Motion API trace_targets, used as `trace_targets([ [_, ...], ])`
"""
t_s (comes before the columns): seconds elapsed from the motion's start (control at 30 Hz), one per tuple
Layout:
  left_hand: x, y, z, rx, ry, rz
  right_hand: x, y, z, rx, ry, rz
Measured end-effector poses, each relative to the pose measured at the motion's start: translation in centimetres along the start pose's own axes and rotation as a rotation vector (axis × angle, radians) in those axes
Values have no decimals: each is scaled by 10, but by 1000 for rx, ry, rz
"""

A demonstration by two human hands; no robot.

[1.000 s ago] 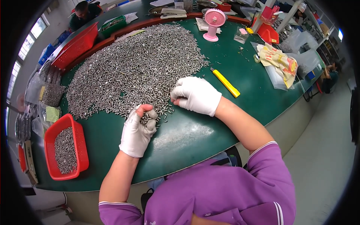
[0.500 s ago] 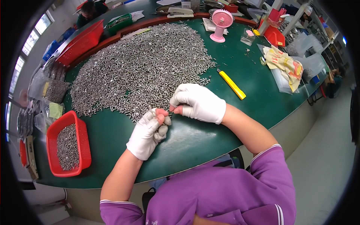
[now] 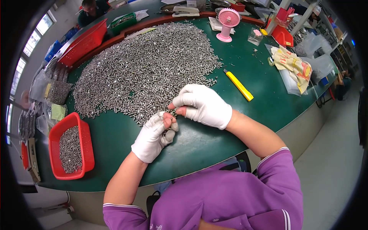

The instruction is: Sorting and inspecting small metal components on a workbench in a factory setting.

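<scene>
A broad heap of small silvery metal pins [image 3: 145,65] covers much of the green table. At its near edge, my left hand [image 3: 150,141], in a white glove with bare fingertips, is closed. Small metal pins [image 3: 167,132] show between its curled fingers; how many is hidden. My right hand [image 3: 201,105], gloved the same way, is just to the right, over the heap's edge. Its bare thumb and forefinger are curved with their tips apart, close to the left fingertips. Nothing I can make out is held between them.
A red plastic basket [image 3: 91,149] with more pins stands at the left. A yellow utility knife [image 3: 239,86] lies right of the heap. Behind it stand a pink fan [image 3: 229,19] and a small clear box [image 3: 255,36]. A yellow cloth [image 3: 293,65] lies far right. Another person sits at the back left.
The right thumb and forefinger, close together before, have parted. My left hand has shifted slightly to the right and tilted, showing pins in its fingers.
</scene>
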State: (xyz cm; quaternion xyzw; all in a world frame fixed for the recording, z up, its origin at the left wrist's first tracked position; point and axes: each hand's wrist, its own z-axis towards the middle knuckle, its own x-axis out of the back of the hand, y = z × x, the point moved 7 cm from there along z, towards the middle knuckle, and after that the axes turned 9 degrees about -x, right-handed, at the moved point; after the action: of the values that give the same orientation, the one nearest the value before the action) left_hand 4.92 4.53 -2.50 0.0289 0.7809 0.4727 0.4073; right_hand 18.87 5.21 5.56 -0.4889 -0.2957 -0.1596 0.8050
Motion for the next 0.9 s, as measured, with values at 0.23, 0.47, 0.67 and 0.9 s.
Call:
trace_targets([
  [0.23, -1, 5, -2, -28, 26, 37, 7, 19, 2, -76, 5, -361],
  [0.47, -3, 6, -1, -44, 54, 93, 4, -3, 0, 17, 13, -74],
  [0.67, 0, 3, 0, -75, 85, 63, -1, -16, -2, 113, 48, -166],
  [0.9, -2, 4, -1, -122, 105, 90, -3, -23, -5, 155, 147, -300],
])
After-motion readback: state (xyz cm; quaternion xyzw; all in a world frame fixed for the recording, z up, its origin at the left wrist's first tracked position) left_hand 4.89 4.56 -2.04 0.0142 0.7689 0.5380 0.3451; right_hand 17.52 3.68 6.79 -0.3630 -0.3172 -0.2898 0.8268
